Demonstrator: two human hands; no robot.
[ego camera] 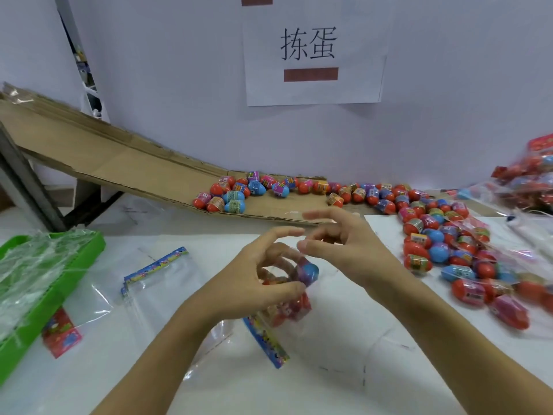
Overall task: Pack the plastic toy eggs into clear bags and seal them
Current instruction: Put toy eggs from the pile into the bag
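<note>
Left hand (257,283) grips filled bag (287,307) | right hand (335,244) fingers loose, above bag

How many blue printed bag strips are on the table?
3: two strips at the flat bags left of the hands, one strip below the held bag. More may be hidden.

Both bare forearms reach in from the bottom edge and meet mid-frame. The left hand (257,280) curls its fingers and thumb round a grip, index finger lifted and stretched toward the right. The right hand (338,238) sits just above and beside it, fingers bent inward, fingertips nearly touching the left's.
</note>
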